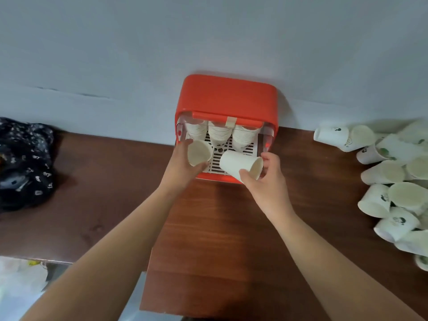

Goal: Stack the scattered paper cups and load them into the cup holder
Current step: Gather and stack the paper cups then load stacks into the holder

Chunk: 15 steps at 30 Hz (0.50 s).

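An orange cup holder (225,98) stands against the wall, its front open over a white slotted tray (245,150). Three stacks of white paper cups (220,133) hang inside it. My left hand (183,162) grips one paper cup (198,152) at the holder's left front, its mouth facing me. My right hand (266,179) holds a second paper cup (239,164) on its side in front of the tray, mouth to the right. Several loose paper cups (393,179) lie in a heap at the right of the table.
The brown wooden table (220,239) runs along a pale wall (208,38). A dark patterned cloth bundle (23,163) lies at the far left. White plastic (18,281) shows below the table's left edge.
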Motion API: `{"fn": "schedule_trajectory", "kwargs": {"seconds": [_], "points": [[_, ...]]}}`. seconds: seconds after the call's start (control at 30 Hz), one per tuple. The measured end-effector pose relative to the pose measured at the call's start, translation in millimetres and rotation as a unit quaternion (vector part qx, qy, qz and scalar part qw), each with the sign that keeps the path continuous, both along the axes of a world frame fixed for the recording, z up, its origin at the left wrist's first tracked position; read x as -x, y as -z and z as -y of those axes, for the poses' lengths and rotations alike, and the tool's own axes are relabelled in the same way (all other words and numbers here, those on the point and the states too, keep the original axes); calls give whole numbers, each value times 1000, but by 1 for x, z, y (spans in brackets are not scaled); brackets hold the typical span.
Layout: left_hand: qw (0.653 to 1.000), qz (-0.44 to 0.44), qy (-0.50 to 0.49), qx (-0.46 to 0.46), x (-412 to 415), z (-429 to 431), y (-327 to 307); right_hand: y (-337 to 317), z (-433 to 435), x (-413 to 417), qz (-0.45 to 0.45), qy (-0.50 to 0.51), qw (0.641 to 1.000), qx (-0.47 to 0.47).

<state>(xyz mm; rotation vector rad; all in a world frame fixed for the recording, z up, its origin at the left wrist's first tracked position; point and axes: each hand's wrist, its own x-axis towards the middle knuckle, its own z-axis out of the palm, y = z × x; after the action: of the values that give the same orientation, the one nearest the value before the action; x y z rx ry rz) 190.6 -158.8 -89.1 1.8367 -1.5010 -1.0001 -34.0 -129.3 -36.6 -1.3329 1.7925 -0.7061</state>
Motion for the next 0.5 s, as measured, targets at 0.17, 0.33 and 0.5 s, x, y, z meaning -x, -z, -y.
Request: {"fn": "schedule_trajectory", "kwargs": {"seconds": [0.17, 0.33, 0.5], "points": [[997, 62, 44, -21, -8, 11, 23, -11, 19, -21, -13, -15, 999, 47], [995, 14, 91, -30, -30, 7, 20, -4, 37, -54, -57, -93, 992, 71], [999, -30, -1, -41, -47, 0, 7, 12, 48, -82, -162, -214, 958, 98]]}}
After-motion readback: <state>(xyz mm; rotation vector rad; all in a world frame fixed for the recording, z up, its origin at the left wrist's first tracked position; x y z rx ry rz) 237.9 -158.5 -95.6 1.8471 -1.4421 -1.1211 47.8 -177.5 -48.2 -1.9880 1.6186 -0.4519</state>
